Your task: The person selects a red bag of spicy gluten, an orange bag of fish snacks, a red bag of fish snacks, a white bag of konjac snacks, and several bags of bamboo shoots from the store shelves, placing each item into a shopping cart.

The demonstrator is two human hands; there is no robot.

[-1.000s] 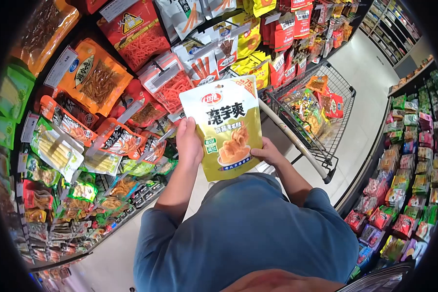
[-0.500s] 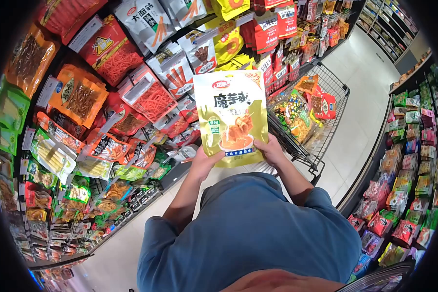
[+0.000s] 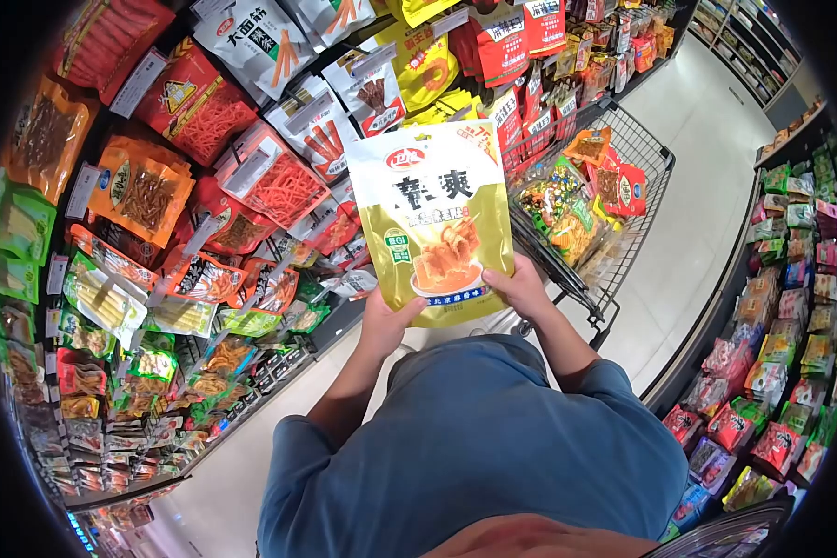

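Note:
A white and gold snack bag (image 3: 437, 228) is held up in front of me, its printed front facing my eyes. My left hand (image 3: 387, 318) grips its lower left corner, thumb on the front. At the lower right edge, my right hand (image 3: 523, 286) pinches the bag the same way. The fingers behind the bag are hidden. Just beyond it, to the right, stands a wire shopping cart (image 3: 656, 172) with several snack packs inside, among them a red pack (image 3: 621, 191) and a large clear bag of colourful items (image 3: 558, 209).
Hanging snack packs fill the shelf rack (image 3: 195, 209) on my left, close to my left arm. Another stocked shelf (image 3: 763, 344) runs along the right. Pale tiled floor (image 3: 684, 232) lies between them, and further shelving (image 3: 749, 37) stands at the far end.
The bag tilts slightly anticlockwise and appears a little larger, its top shifted left. Both hands keep their hold. The shelf on the left has slid slightly leftward in view.

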